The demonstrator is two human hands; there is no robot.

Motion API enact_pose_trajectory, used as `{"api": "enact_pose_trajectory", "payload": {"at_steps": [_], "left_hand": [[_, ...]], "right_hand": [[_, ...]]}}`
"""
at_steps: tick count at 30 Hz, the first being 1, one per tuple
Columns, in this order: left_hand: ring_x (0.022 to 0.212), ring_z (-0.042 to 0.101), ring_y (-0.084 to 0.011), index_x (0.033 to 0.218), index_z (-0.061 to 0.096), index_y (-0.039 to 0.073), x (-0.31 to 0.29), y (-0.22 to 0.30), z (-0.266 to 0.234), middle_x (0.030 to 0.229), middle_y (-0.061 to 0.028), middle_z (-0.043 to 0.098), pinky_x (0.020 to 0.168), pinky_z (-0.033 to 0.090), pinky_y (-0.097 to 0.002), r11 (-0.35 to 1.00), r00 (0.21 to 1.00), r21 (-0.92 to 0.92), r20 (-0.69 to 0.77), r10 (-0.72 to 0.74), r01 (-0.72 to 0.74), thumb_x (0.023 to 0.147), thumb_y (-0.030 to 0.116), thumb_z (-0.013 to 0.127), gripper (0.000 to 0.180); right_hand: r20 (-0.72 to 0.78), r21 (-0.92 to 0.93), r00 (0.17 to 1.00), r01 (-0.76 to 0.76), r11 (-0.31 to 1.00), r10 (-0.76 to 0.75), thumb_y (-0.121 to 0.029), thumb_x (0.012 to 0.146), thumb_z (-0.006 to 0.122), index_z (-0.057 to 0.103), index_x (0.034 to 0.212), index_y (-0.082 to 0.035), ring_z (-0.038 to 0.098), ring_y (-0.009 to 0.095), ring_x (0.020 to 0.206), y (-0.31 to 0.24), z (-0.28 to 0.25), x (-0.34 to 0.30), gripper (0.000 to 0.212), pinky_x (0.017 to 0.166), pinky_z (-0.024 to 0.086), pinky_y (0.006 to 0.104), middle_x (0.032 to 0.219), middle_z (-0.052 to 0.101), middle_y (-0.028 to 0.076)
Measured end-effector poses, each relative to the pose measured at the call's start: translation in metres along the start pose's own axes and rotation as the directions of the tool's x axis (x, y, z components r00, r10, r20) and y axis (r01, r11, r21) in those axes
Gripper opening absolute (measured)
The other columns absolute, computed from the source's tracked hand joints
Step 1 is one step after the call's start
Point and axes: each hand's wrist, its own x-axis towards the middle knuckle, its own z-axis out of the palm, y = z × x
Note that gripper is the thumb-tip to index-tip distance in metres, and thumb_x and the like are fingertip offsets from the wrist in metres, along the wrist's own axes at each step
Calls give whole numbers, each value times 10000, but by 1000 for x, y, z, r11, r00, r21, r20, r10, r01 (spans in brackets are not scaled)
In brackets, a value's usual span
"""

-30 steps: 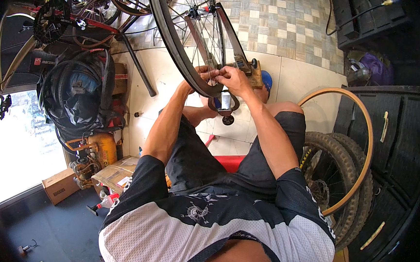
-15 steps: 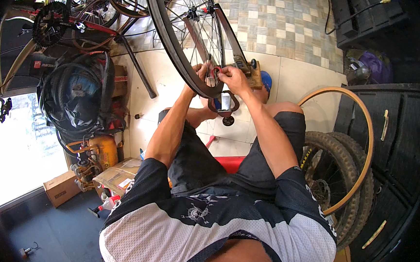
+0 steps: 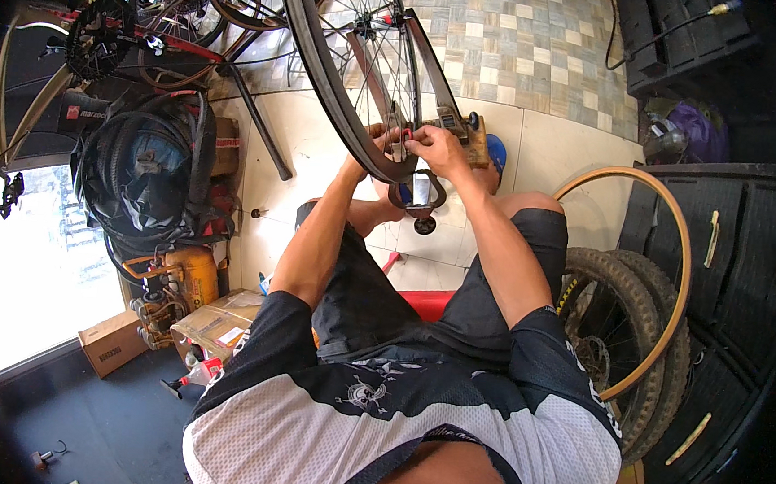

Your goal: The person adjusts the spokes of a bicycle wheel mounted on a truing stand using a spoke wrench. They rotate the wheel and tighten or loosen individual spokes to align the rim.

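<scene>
A spoked bicycle wheel with a dark rim (image 3: 331, 85) stands upright in a truing stand (image 3: 423, 60) before me. My right hand (image 3: 444, 153) is closed, thumb and fingertips pinching a small red spoke wrench (image 3: 406, 135) among the spokes near the rim's close end. On the other side of the spokes is my left hand (image 3: 364, 158), its fingers curled close to the wrench. The rim and spokes partly hide those fingers, so what they hold cannot be made out. Just below both hands sits the stand's caliper (image 3: 423, 195), with a round black knob under it.
A tan tyre (image 3: 685, 263) leans by knobbly tyred wheels (image 3: 622, 303) on my right, against black drawers (image 3: 722, 220). Bicycles and a black bag (image 3: 136, 170) crowd the left. Cardboard boxes (image 3: 111, 341) and a yellow tank (image 3: 192, 273) stand lower left.
The view has shifted slightly, moving the scene a little down and right. My right fingers and the red spoke wrench have turned slightly; both hands stay at the same part of the wheel.
</scene>
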Motion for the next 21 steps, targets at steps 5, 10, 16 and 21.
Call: {"api": "enact_pose_trajectory", "payload": {"at_steps": [5,10,16,21], "left_hand": [[686,628,-130,947,720,-30,-7,20,7,782,-66,705,610,498,-294,998,998,54,48,-32,29,956,426,672,458],[677,611,-140,886,712,-25,-3,16,-4,765,-74,678,606,484,-314,956,998,293,55,7,-23,901,435,716,461],[668,568,-156,854,720,-24,4,16,9,674,-64,554,587,438,-346,954,994,284,73,80,-97,884,391,728,417],[587,497,-139,810,707,-18,14,-13,-1,624,-33,506,537,388,-330,544,746,555,238,622,-630,891,306,728,335]], "right_hand": [[51,240,999,3,971,-16,-170,929,702,676,1014,54,673,119,815,18,-2,8,241,722,530,286,915,747,99],[84,183,996,-11,983,-5,-148,943,679,666,1030,66,682,127,843,10,6,9,231,752,542,282,935,743,105],[77,173,997,9,985,-22,-129,952,648,666,1060,68,692,138,880,24,2,11,225,789,546,278,955,740,116],[40,46,999,14,999,-16,-117,942,631,681,1068,52,690,146,888,16,16,13,217,794,540,302,969,743,114]]}}
